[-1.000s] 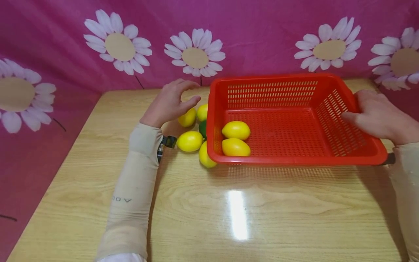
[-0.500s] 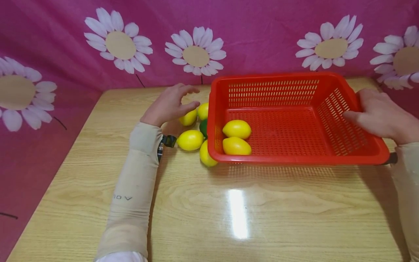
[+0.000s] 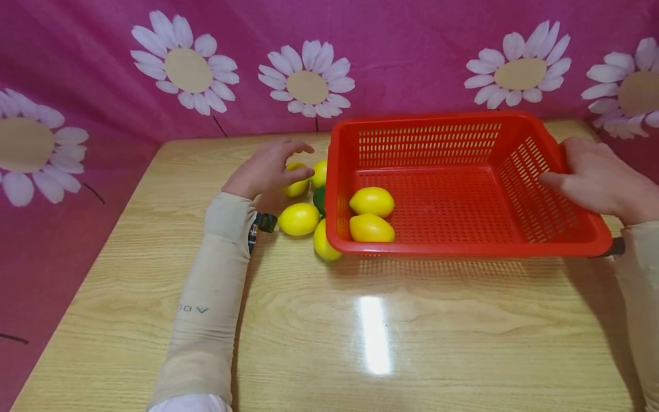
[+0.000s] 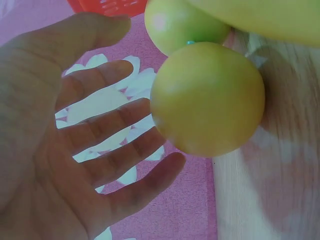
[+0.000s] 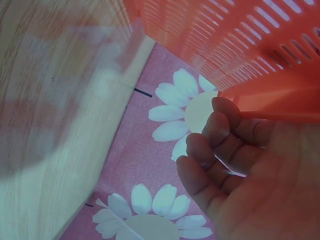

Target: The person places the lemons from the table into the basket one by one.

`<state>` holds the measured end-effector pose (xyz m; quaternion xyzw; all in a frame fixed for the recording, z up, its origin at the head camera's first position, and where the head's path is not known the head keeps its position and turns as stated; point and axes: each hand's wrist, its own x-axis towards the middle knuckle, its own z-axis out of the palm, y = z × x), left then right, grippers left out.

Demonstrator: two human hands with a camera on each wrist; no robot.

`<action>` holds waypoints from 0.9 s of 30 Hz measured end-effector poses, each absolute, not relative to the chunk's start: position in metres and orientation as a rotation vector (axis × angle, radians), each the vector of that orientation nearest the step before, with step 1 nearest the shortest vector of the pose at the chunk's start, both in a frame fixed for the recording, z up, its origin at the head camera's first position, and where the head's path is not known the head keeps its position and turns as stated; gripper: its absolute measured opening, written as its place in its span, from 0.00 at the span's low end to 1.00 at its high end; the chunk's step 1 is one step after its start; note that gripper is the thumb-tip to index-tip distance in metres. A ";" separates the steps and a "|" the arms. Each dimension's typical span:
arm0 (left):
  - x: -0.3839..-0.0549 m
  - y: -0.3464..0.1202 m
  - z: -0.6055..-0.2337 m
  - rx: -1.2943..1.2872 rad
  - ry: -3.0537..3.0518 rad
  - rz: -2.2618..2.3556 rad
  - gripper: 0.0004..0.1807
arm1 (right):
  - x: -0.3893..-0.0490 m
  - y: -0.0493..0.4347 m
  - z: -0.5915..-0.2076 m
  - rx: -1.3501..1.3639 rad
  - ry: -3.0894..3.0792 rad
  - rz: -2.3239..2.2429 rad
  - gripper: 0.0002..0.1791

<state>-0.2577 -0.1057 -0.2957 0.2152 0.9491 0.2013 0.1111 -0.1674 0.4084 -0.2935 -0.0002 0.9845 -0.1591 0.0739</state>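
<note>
My right hand grips the right end rim of a red plastic basket, thumb inside and fingers under the outer edge. Two lemons lie in the basket at its left end. Left of the basket, my left hand hovers with fingers loosely spread, holding nothing. Close by its thumb is a lemon, partly covered; in the left wrist view this lemon is just beyond the fingertips. Several other lemons and a dark green fruit, half hidden by the basket wall, sit together there.
All of this stands on a light wooden table. Behind and to the left hangs a magenta cloth with white daisies. The basket's left wall stands against the loose fruit and hides part of it.
My left hand has come down a little, closer to the lemon under its thumb. The right hand, basket and fruit stay practically where they were.
</note>
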 end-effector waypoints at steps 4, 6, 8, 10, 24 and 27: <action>-0.256 -0.106 -0.297 0.584 2.778 0.574 0.31 | -0.167 0.408 -0.293 -0.003 2.949 -0.480 0.30; -0.255 -0.106 -0.297 0.564 2.771 0.572 0.32 | -0.167 0.408 -0.293 -0.002 2.948 -0.486 0.30; -0.254 -0.106 -0.297 0.532 2.760 0.562 0.33 | -0.167 0.408 -0.294 -0.001 2.952 -0.492 0.30; -0.254 -0.107 -0.298 0.530 2.754 0.558 0.33 | -0.167 0.408 -0.294 0.000 2.953 -0.492 0.30; -0.248 -0.105 -0.302 0.471 2.737 0.491 0.37 | -0.167 0.408 -0.296 0.017 2.959 -0.481 0.31; -0.251 -0.105 -0.303 0.494 2.726 0.489 0.37 | -0.166 0.408 -0.296 0.021 2.959 -0.486 0.31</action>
